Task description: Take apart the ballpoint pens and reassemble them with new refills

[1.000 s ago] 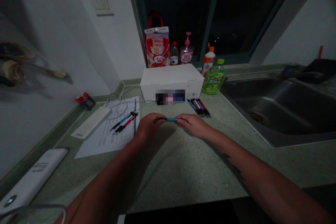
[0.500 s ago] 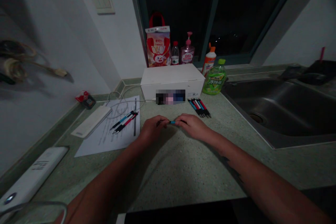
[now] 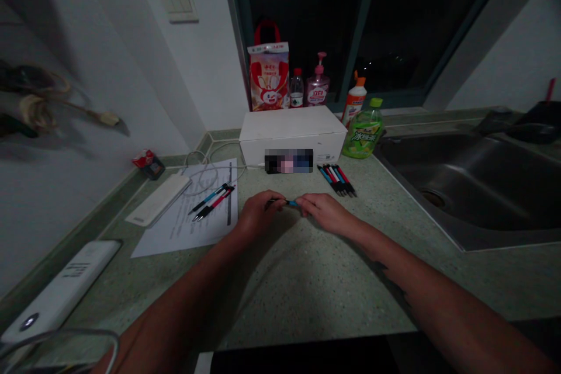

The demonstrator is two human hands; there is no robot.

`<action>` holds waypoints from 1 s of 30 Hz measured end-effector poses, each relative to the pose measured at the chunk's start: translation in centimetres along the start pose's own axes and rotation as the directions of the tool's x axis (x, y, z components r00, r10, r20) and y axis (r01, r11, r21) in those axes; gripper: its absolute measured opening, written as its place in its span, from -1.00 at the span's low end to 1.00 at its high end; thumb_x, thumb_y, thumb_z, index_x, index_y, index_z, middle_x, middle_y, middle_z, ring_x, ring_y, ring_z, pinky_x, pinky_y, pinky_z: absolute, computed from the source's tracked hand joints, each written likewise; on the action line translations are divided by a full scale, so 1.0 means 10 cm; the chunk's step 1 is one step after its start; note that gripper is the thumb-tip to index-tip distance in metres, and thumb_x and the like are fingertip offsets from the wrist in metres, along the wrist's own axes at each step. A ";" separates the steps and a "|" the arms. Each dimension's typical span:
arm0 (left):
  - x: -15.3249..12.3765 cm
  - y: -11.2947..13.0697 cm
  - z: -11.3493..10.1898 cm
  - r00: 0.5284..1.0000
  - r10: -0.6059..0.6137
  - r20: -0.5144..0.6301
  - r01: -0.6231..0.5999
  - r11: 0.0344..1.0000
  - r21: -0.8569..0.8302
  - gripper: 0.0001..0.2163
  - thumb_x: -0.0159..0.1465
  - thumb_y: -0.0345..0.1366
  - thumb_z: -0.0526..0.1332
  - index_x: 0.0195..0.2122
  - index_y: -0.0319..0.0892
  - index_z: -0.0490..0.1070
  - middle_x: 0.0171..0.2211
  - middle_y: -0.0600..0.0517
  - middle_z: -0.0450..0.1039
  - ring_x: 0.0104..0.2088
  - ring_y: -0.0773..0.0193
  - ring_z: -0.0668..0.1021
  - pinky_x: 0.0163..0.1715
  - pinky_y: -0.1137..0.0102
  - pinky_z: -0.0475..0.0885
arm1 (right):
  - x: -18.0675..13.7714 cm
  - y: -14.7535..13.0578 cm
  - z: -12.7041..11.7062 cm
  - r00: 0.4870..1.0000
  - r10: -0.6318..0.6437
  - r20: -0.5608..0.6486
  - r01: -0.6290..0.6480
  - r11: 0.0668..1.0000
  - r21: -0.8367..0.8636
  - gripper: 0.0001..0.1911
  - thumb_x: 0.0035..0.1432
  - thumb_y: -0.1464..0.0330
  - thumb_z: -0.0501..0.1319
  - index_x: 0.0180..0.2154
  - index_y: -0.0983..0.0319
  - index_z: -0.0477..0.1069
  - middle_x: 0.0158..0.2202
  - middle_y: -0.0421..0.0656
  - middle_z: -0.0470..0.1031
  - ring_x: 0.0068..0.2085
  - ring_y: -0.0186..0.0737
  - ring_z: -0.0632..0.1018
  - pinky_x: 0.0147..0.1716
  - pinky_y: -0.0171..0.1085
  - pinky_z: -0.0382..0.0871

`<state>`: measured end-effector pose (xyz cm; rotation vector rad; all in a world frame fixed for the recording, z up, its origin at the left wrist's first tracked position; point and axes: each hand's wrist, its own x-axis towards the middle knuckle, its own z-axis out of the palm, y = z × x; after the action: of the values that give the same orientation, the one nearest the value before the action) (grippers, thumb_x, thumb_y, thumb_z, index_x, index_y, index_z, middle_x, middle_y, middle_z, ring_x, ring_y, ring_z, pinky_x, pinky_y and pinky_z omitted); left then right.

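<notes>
Over the middle of the counter, both my hands hold a blue and black pen roughly level. My left hand is closed round its dark end. At the blue end, the fingers of my right hand are pinched together; they cover the tip. Left of my hands, several pens, blue, white and red with black grips, lie on a printed paper sheet. To the right, a row of several similar pens lies side by side on the counter.
A white box stands behind my hands, a blurred-out dark item at its front. Bottles, among them a green one, stand beside and behind it. The steel sink is at the right. White power strips and cables lie left.
My right hand has slid slightly outward along the pen, and more of the blue part shows between my hands. The whole view has shifted a little.
</notes>
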<state>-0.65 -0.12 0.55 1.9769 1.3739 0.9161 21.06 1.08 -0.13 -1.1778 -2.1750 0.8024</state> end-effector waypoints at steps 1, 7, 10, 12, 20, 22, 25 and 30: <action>0.00 0.00 0.00 1.000 -0.002 0.000 0.002 1.000 0.008 -0.84 0.32 -0.26 0.17 -0.26 -0.16 0.53 -0.38 0.03 0.57 -0.32 0.23 0.58 -0.24 0.34 0.41 | 0.00 0.00 0.00 1.000 0.003 -0.003 -0.003 1.000 0.003 -0.76 0.40 0.37 0.12 -0.30 0.21 0.52 -0.30 -0.12 0.56 -0.25 -0.18 0.55 -0.19 -0.25 0.38; 0.00 -0.01 0.00 1.000 -0.015 -0.007 0.015 1.000 -0.009 -0.83 0.31 -0.25 0.18 -0.25 -0.16 0.53 -0.36 0.01 0.58 -0.29 0.20 0.59 -0.21 0.31 0.43 | 0.01 0.02 0.01 0.998 0.005 -0.056 -0.003 0.999 0.038 -0.84 0.37 0.36 0.19 -0.25 0.22 0.52 -0.30 -0.14 0.54 -0.27 -0.20 0.54 -0.22 -0.28 0.36; 0.01 -0.02 0.00 1.000 -0.022 -0.006 0.022 1.000 -0.006 -0.85 0.30 -0.27 0.18 -0.25 -0.15 0.53 -0.36 0.03 0.57 -0.30 0.22 0.58 -0.21 0.33 0.44 | 0.01 0.04 0.00 0.999 -0.004 -0.049 0.004 1.000 0.014 -0.78 0.38 0.37 0.16 -0.32 0.23 0.52 -0.33 -0.14 0.54 -0.27 -0.20 0.54 -0.22 -0.27 0.36; 0.01 -0.03 0.01 1.000 -0.021 -0.005 0.021 1.000 -0.020 -0.86 0.30 -0.27 0.18 -0.24 -0.14 0.53 -0.36 0.04 0.57 -0.30 0.24 0.59 -0.21 0.34 0.45 | 0.01 0.05 0.00 0.995 -0.008 -0.102 0.011 0.999 0.036 -0.90 0.32 0.36 0.25 -0.18 0.22 0.53 -0.21 -0.11 0.56 -0.18 -0.16 0.55 -0.16 -0.26 0.37; 0.01 -0.01 0.00 0.999 -0.053 0.001 0.053 0.998 -0.022 -0.84 0.30 -0.23 0.17 -0.25 -0.15 0.52 -0.36 0.03 0.57 -0.30 0.23 0.58 -0.22 0.36 0.43 | 0.02 0.05 0.02 0.994 -0.001 -0.107 0.002 1.000 0.011 -0.90 0.25 0.44 0.32 -0.17 0.24 0.54 -0.21 -0.13 0.56 -0.18 -0.17 0.54 -0.18 -0.28 0.34; 0.01 -0.01 -0.01 0.998 -0.055 -0.001 0.055 0.998 -0.027 -0.83 0.31 -0.23 0.16 -0.25 -0.15 0.52 -0.36 0.03 0.57 -0.30 0.23 0.58 -0.21 0.35 0.43 | 0.02 0.05 0.01 0.995 0.002 -0.104 0.001 1.000 0.025 -0.89 0.27 0.43 0.30 -0.15 0.23 0.54 -0.22 -0.14 0.56 -0.19 -0.19 0.54 -0.18 -0.28 0.35; 0.01 -0.02 0.00 0.999 -0.052 0.005 0.052 0.998 -0.022 -0.84 0.30 -0.25 0.17 -0.25 -0.16 0.52 -0.35 0.04 0.57 -0.28 0.23 0.58 -0.20 0.35 0.42 | 0.02 0.04 0.00 0.999 0.005 -0.039 -0.005 1.000 -0.001 -0.82 0.38 0.42 0.18 -0.27 0.22 0.55 -0.31 -0.16 0.55 -0.26 -0.20 0.55 -0.22 -0.27 0.34; 0.01 -0.01 0.02 0.998 -0.054 0.016 0.054 0.998 -0.023 -0.87 0.30 -0.28 0.19 -0.23 -0.16 0.52 -0.34 0.03 0.59 -0.27 0.23 0.59 -0.19 0.34 0.44 | 0.02 0.03 -0.01 0.985 -0.030 -0.171 0.038 0.998 0.049 -0.93 0.24 0.48 0.33 -0.21 0.24 0.52 -0.23 -0.15 0.55 -0.20 -0.21 0.55 -0.20 -0.29 0.36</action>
<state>-0.55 0.04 0.37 1.9163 1.3949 0.8867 21.22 1.45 -0.25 -1.1372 -2.0178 0.7124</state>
